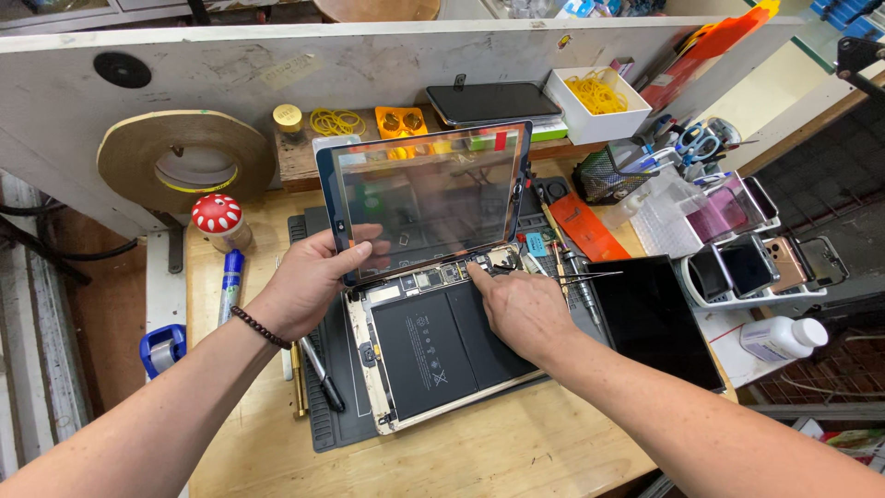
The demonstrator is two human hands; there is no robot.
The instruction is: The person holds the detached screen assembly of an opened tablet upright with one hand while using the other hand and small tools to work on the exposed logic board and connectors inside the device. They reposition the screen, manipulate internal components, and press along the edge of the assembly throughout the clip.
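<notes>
Head view: left hand (309,281) grips the lifted glass panel (426,198) tilted up off the opened tablet (433,346) on the table (516,452), right hand (525,309) fingertip pressing inside near the top-edge connectors, so the panel looks freed though not yet set aside.

A tape roll (187,163) is hung left of the wooden shelf (297,159). Yellow rubber bands (336,122) are laid on that shelf; a white box (595,104) is set to its right.

Glossy glass panel (426,198) in the left hand (309,281); matt black battery (442,346) under the right hand (525,309); worn wooden bench (498,452) below both.
</notes>
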